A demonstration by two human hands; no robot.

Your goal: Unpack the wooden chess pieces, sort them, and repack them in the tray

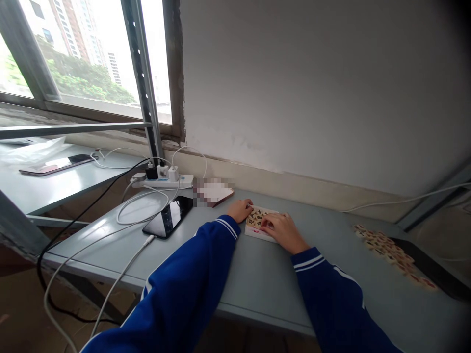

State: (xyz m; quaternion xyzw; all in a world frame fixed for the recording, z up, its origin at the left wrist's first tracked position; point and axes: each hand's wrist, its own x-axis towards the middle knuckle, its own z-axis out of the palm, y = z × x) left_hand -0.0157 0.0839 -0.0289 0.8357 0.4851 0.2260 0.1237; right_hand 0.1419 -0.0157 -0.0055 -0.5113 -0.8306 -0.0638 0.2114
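Note:
A small white box [257, 234] on the grey-blue table holds several round, pale Chinese chess pieces [251, 221] with dark characters. My left hand [241, 210] is at its far left corner, fingers curled and gripping the edge. Over the right part of the box, my right hand [281, 230] has its fingers bent and drawn together, the tips touching the pieces. What lies between those fingertips is hidden. A pink mark shows on the near part of the box.
More chess pieces [393, 252] lie in rows at the right, beside a dark flat object [430, 267]. At left are a charging phone [169, 217], a power strip [186, 181] with chargers and loose cables. A reddish-edged flat item [222, 192] lies near the wall.

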